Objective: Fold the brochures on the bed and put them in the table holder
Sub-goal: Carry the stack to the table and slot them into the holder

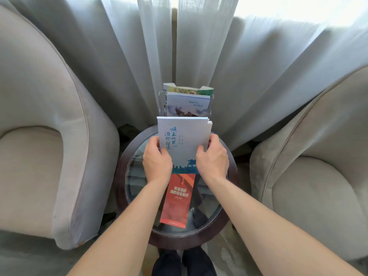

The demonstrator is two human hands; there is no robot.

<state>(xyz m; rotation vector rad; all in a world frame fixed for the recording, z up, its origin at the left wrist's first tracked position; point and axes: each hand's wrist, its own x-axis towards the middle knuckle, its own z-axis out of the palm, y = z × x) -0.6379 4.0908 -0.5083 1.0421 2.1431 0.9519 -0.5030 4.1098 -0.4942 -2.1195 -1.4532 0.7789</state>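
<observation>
I hold a folded pale blue-grey brochure [184, 140] with blue calligraphy upright over the table, just in front of the holder. My left hand [157, 160] grips its left edge and my right hand [212, 159] grips its right edge. Behind it stands a clear table holder [161, 104] with two brochures inside, a light blue one [188, 104] in front and a green-yellow one [188, 89] at the back. A red brochure [178, 200] lies flat on the glass beneath my hands.
The round table [135, 220] has a dark wooden rim and a glass top. A beige armchair [39, 136] stands at the left and another armchair [310, 166] at the right. Sheer white curtains [239, 66] hang behind. My dark shoes [183, 263] show below the table.
</observation>
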